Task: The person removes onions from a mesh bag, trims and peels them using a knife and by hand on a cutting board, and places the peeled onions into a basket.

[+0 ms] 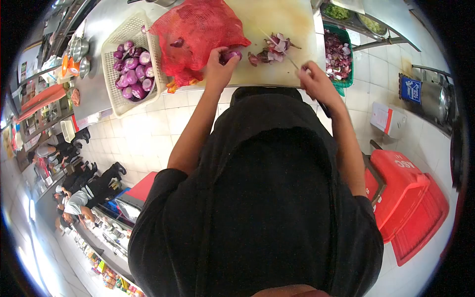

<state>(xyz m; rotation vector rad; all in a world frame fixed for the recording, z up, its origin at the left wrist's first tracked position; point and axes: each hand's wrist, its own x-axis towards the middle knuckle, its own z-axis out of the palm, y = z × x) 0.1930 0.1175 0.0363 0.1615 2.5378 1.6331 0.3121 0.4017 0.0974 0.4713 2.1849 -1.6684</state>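
Observation:
Purple skin shows at the fingers of my left hand (221,65), which is closed round a red onion (230,56) in front of a red mesh bag (198,32). My right hand (316,83) is closed on a knife (292,62), its blade pointing up and left over the cutting board (297,20). Between my hands lies a pile of onion peelings (272,51) on the board. To the left, a cream plastic basket (110,85) holds several peeled red onions (132,74).
A green basket (352,62) of onion skins stands right of the board. Metal bowls (79,48) are at the upper left. Red bins (401,183) stand at lower right. Several people (89,195) are at the far left. A steel pot (435,101) is at right.

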